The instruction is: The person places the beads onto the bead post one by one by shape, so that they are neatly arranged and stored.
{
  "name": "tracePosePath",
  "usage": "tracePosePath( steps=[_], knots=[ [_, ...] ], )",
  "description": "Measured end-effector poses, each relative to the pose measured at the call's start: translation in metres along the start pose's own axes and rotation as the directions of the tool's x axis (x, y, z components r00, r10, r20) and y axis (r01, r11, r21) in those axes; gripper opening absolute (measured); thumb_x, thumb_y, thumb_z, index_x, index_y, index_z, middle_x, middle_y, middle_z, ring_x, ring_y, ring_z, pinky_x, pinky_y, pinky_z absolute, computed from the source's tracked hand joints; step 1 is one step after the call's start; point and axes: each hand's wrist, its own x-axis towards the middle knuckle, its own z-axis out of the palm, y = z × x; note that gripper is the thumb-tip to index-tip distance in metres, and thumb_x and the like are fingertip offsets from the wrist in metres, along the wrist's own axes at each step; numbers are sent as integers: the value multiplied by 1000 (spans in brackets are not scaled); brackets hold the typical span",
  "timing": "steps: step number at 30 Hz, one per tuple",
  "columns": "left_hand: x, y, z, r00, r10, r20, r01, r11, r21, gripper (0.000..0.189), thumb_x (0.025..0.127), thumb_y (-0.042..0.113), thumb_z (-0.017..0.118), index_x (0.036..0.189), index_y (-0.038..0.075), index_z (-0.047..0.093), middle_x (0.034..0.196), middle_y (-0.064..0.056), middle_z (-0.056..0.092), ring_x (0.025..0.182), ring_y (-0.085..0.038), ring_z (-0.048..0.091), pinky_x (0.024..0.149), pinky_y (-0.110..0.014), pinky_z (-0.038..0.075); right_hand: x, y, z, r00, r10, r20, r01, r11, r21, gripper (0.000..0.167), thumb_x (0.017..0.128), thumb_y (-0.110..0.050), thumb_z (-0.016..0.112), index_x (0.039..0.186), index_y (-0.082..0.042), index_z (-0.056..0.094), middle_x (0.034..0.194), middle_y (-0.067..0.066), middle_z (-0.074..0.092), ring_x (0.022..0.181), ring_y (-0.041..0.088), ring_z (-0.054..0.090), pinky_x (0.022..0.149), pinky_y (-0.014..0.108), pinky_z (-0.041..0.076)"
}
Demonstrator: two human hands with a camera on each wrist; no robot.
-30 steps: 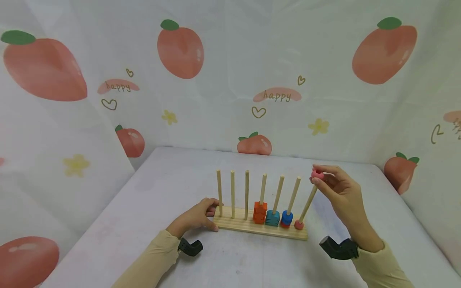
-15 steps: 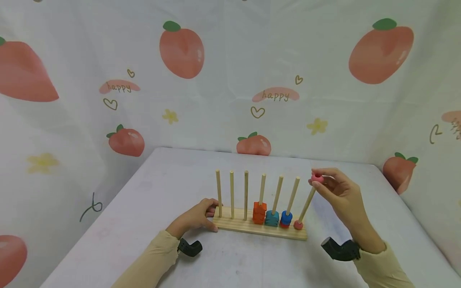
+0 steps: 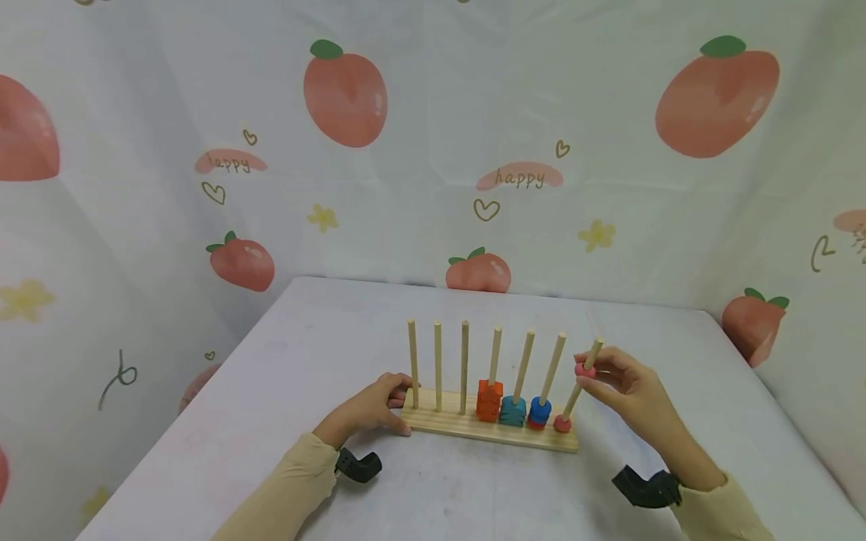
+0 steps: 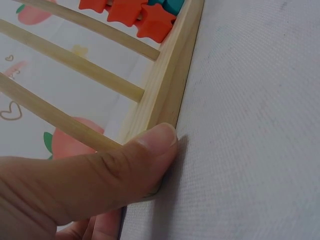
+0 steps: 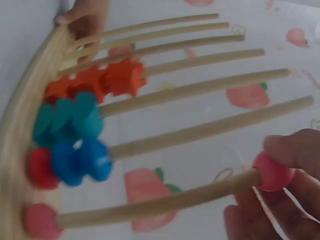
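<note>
My left hand [image 3: 368, 406] grips the left end of a wooden peg board [image 3: 473, 429], its thumb [image 4: 159, 138] along the near edge. Between thumb and fingers, my right hand [image 3: 632, 387] pinches a pink bead [image 3: 585, 370] threaded on the rightmost peg [image 3: 572, 401], a little below the peg's top. Another pink bead [image 5: 43, 221] sits at the base of that same peg. The neighbouring peg carries blue pieces [image 5: 82, 161] over a red piece [image 5: 42, 168]. Teal pieces [image 3: 513, 411] and orange star-shaped pieces [image 3: 489, 400] are stacked on the two pegs further left.
Three bare pegs [image 3: 438, 367] rise from the board's left part. The board stands on a white-covered table [image 3: 338, 330], with a fruit-printed curtain [image 3: 433, 90] behind it. A black wrist camera [image 3: 647, 488] sits on the right wrist, and another [image 3: 358, 466] on the left.
My right hand has moved down with the pink bead, from the top of the rightmost peg to partway down, so the peg tip now sticks out above it. The left hand stays put.
</note>
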Motion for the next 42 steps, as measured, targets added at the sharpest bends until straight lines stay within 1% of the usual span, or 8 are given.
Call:
tracePosePath(
  steps=[4,8,11,13,17,20,30,42],
  knots=[
    [-1,1,0,1000,6,-1,-6,1000,12,73,63,-6,85,127,-4,50,122,-19,41,116,-30,53,99,-29,51,-10,17,4,992,52,112,-42,995,-95,21,82,2,72,101,-2,65,103,-12,68,90,-3,63,80,9,53],
    [-1,1,0,1000,16,2,-16,1000,14,73,63,-7,85,127,-5,50,122,-20,40,116,-30,53,99,-29,51,-16,30,9,970,150,192,-115,976,-182,22,82,-10,75,102,-5,67,99,2,72,88,2,64,79,24,59],
    [-1,1,0,1000,23,4,-23,1000,10,73,63,-7,85,127,-5,50,122,-20,40,116,-31,53,99,-30,51,-19,38,12,952,191,239,-140,967,-215,21,83,-12,76,100,-6,68,96,4,72,89,6,64,79,35,60],
    [0,0,0,1000,21,4,-21,1000,11,72,63,-7,85,127,-5,50,122,-19,40,116,-30,53,98,-29,51,-20,43,14,941,210,266,-152,963,-224,20,83,-13,76,100,-6,68,95,3,72,88,8,64,78,38,60],
    [1,-1,0,1000,17,6,-17,1000,12,73,64,-7,85,128,-4,50,122,-19,40,117,-30,53,98,-28,51,-22,48,17,915,264,307,-202,955,-218,23,83,-18,76,100,-5,68,95,3,71,88,8,64,78,31,59],
    [2,-2,0,1000,22,6,-22,1000,16,73,63,-7,85,128,-5,50,123,-19,40,117,-30,53,98,-28,51,-23,48,19,904,281,321,-226,954,-199,25,83,-20,76,100,-4,67,95,4,70,87,7,64,77,26,58],
    [3,-4,0,1000,17,-3,-16,999,33,75,63,-5,86,128,-4,50,123,-19,41,116,-29,53,99,-31,51,-25,52,21,892,289,349,-237,954,-184,25,83,-10,75,104,-1,64,97,8,69,88,12,65,77,28,58],
    [2,-4,0,1000,4,-11,-4,999,45,74,63,-5,86,128,-2,51,122,-17,42,115,-28,52,99,-32,51,-26,53,21,897,271,349,-227,960,-161,29,83,-11,75,108,0,63,98,8,69,89,11,65,75,24,58]
  ],
)
